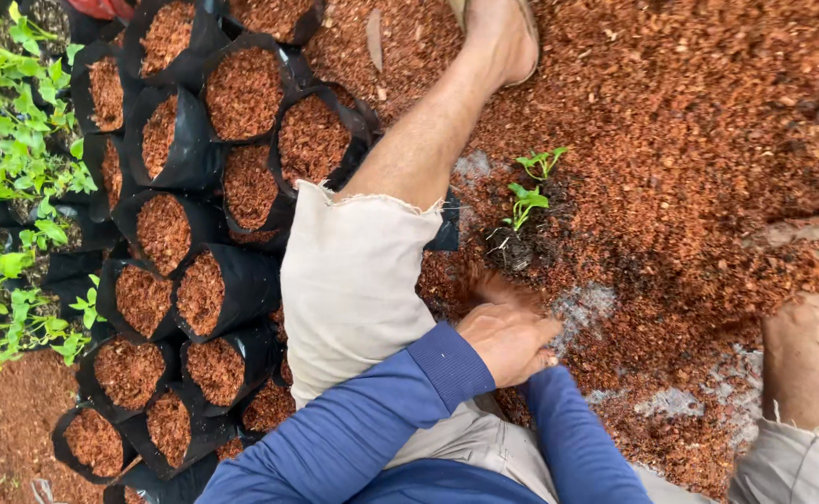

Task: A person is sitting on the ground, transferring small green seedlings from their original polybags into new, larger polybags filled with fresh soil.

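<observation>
My left hand (507,338) comes out of a blue sleeve and rests knuckles-up over the red-brown sawdust-like substrate (689,140), between my legs. Its fingers are curled and point right; I cannot see whether anything is in them. My right sleeve ends just under that hand, so my right hand (492,287) shows only as a blurred brown shape down in the substrate. A small green seedling (524,207) with a dark root ball (510,250) lies on the substrate just beyond the hands.
Many black grow bags (186,154) filled with the same substrate stand packed together on the left. Leafy green seedlings (8,187) line the far left edge. My left leg (428,131) stretches away up the middle and my right knee (806,364) is at the right.
</observation>
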